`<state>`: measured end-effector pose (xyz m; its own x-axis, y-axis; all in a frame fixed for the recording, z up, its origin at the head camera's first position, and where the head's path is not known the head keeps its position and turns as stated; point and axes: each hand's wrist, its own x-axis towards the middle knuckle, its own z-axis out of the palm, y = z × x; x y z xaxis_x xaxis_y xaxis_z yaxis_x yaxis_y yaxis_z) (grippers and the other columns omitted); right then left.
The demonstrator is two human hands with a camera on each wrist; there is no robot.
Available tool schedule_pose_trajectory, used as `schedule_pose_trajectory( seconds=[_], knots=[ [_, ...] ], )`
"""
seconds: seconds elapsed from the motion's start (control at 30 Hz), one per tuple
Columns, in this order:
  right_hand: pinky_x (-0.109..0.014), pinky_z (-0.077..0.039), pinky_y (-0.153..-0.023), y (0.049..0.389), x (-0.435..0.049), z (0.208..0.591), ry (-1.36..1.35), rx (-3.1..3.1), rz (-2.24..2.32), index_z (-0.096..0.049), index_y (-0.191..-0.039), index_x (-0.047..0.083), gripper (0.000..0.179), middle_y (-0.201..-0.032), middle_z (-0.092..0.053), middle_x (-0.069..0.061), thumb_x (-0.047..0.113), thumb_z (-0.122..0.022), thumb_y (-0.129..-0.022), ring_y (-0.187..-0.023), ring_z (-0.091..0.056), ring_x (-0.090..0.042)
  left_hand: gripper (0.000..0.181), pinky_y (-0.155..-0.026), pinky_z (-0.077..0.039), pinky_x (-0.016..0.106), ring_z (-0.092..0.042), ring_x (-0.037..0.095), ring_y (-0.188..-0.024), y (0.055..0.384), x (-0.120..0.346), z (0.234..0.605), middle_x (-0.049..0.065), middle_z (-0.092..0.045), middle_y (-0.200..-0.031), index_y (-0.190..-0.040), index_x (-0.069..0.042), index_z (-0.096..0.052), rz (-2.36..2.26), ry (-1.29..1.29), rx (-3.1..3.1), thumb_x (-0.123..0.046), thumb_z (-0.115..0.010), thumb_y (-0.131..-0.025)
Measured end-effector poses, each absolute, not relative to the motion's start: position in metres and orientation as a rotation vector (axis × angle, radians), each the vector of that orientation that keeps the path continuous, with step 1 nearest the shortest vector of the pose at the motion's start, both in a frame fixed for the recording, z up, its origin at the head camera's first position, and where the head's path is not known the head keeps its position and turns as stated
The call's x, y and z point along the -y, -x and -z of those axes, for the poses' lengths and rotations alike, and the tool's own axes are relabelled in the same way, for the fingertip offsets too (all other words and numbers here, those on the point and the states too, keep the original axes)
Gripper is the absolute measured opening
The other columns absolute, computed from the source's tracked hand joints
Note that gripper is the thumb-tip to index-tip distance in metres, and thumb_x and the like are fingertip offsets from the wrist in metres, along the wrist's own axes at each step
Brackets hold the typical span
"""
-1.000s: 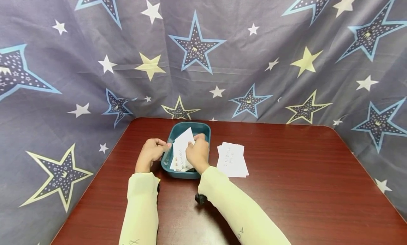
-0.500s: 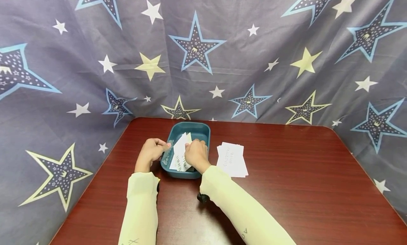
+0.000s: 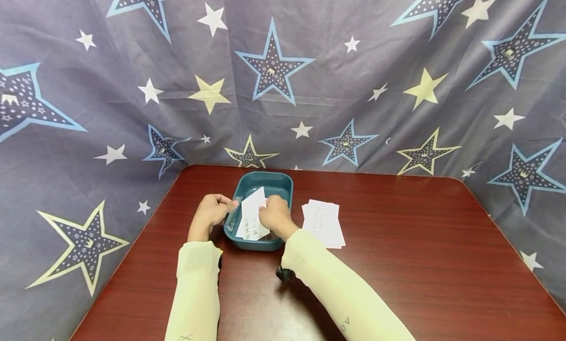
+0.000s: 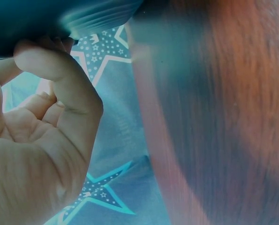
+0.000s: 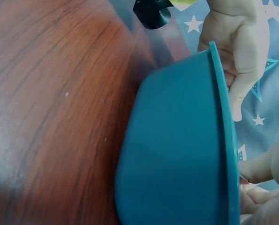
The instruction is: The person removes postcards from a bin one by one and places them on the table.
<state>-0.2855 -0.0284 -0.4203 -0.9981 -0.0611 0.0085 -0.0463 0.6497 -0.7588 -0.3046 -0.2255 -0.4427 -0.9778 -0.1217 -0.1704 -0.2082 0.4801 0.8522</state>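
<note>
A teal plastic box (image 3: pixel 283 184) with rounded corners stands towards the left of the table. My left hand (image 3: pixel 210 215) grips its left rim, thumb at the edge. In the left wrist view, the curled fingers of that hand (image 4: pixel 59 108) reach the dark outer wall of the box. White paper slips (image 3: pixel 253 215) with handwriting lie slanted inside the box. My right hand (image 3: pixel 276 215) is over the box's right side and pinches the slips at their right edge; its fingertips are partly hidden. The right wrist view shows the box's outer wall (image 5: pixel 177 140) close up.
A loose stack of white written slips (image 3: pixel 324 225) lies on the table to the right of the box. The reddish-brown wooden table (image 3: pixel 420 252) reaches a grey star-patterned cloth (image 3: pixel 345 100) behind. Each wrist carries a black device.
My right hand has shifted slightly within the box, and the slips under it have changed position and slant. The left hand keeps its place on the rim. The stack outside stays put.
</note>
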Motion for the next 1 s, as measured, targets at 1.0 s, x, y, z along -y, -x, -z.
schedule_pose_trajectory(
  seconds=[1.0],
  knots=[
    [-0.023, -0.047, -0.059, 0.298, -0.111, 0.415, -0.271, -2.549, 2.066, -0.062, -0.115, -0.004, 0.02, -0.089, -0.062, -0.01, 0.012, -0.058, -0.103, -0.07, -0.058, -0.014, 0.032, -0.062, -0.049, 0.032, -0.056, 0.023, -0.075, 0.302, 0.224, 0.442, 0.015, -0.061, -0.104, -0.111, -0.001, -0.069, -1.523, 0.315, -2.63, -0.03, -0.072, -0.097]
  ],
)
